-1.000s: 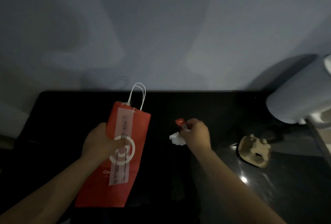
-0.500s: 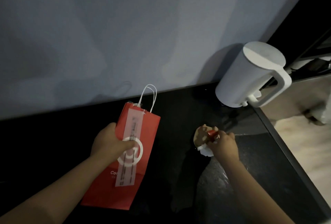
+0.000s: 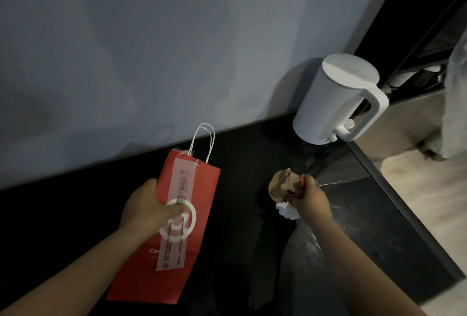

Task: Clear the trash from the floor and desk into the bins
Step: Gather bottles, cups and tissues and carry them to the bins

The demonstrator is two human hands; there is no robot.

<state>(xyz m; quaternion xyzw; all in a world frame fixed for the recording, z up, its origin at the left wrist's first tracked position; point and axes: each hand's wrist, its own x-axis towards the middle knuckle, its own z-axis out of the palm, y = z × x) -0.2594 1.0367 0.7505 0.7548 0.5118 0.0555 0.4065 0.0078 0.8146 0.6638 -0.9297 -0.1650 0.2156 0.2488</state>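
Two bare forearms reach in from the near edge, with no sleeves, watch, rings or gloves visible; the left hand (image 3: 149,208) and the right hand (image 3: 312,200) are uncovered, the fingers short and rounded

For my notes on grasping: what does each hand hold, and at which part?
The left hand pinches the red paper bag at its left edge, mid-height. The right hand bunches a white tissue, a small red item and the crumpled brown paper's edge.
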